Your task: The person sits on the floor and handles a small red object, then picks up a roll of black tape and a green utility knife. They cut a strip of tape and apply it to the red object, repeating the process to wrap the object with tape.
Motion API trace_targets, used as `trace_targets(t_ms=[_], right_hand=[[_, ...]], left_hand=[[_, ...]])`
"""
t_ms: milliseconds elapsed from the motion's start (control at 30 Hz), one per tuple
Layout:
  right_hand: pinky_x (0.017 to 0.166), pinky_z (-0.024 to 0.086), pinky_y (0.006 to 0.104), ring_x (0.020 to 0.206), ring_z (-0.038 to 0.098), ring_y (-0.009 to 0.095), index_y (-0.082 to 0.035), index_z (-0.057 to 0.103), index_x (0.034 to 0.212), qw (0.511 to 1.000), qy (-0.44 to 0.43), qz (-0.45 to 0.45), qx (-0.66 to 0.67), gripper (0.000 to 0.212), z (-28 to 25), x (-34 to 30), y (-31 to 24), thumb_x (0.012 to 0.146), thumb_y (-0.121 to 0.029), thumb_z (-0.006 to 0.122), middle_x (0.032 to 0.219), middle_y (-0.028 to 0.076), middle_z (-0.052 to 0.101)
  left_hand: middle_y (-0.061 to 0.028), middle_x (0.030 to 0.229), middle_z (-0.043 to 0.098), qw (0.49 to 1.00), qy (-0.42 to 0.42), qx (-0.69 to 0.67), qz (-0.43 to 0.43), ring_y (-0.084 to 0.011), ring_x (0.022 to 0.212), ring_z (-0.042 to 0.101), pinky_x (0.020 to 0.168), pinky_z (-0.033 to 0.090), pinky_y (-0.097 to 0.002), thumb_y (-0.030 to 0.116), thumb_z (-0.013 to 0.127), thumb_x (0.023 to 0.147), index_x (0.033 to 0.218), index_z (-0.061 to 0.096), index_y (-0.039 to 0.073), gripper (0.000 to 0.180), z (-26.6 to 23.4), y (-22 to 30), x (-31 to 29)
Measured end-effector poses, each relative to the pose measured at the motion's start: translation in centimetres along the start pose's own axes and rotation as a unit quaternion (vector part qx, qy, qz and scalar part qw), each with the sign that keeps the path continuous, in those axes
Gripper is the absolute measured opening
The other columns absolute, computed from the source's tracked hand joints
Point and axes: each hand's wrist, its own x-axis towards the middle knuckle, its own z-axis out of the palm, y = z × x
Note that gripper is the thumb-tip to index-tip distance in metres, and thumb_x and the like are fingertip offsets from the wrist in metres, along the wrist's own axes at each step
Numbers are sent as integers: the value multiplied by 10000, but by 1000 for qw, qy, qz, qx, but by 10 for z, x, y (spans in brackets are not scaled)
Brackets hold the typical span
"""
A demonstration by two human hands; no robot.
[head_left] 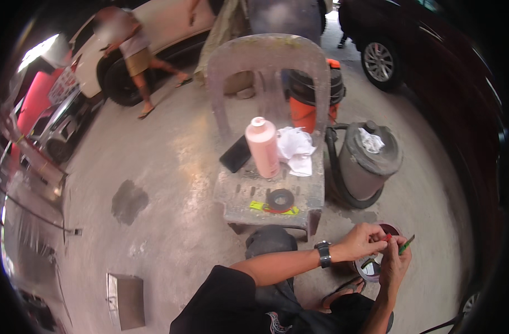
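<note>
My left hand (368,243), with a dark watch on its wrist, pinches a small red piece (387,237) at the fingertips. Close beside it, my right hand (396,260) is closed on a slim green tool (403,248); one end juts out past the fingers, and its exact kind is unclear. Both hands meet over a round reddish container (392,229), mostly hidden behind them. Ahead of me, a worn grey plastic chair (232,192) bears a pink bottle (262,150), a white cloth (296,151), a black phone-like slab (235,155), a black tape roll (280,200) and a yellow-green strip (258,206).
Right of the chair stand a grey lidded drum (365,167) and an orange-and-black shop vacuum (307,108). A dark red car (427,72) borders the right side. A metal box (125,301) lies at lower left. Far left, a person (136,58) walks by a light-coloured vehicle (171,25).
</note>
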Motion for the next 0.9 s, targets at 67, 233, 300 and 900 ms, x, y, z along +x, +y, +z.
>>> trace_targets(t_ms=[67, 233, 300, 900], right_hand=[[476, 257, 182, 548, 391, -11, -61, 626, 973, 1000, 21, -10, 18, 147, 2, 7, 8, 1029, -192, 662, 717, -73, 552], [445, 258, 190, 500, 395, -5, -58, 630, 957, 998, 20, 44, 46, 146, 11, 11, 3, 1026, -183, 664, 668, -70, 533], [439, 258, 188, 499, 403, -7, -55, 631, 949, 997, 21, 65, 32, 154, 19, 9, -5, 1022, -185, 668, 664, -67, 532], [633, 493, 427, 675, 644, 375, -5, 599, 1079, 953, 22, -147, -265, 106, 11, 9, -10, 1004, -74, 571, 776, 208, 630]], left_hand=[[12, 893, 687, 998, 0, -55, -5, -32, 752, 626, 636, 520, -208, 113, 699, 993, 1103, 663, -6, 165, -2, 2, 0], [4, 953, 700, 994, 13, -95, -60, -45, 822, 663, 717, 554, -205, 164, 669, 1032, 1181, 652, 11, 214, -14, -3, 3], [-6, 968, 710, 994, 5, -84, -70, -52, 833, 672, 742, 568, -212, 170, 665, 1034, 1193, 658, 13, 224, -20, -2, 4], [-79, 1020, 718, 988, 143, -38, -48, -138, 870, 713, 800, 610, -287, 80, 693, 994, 1189, 662, -27, 225, -29, 23, 18]])
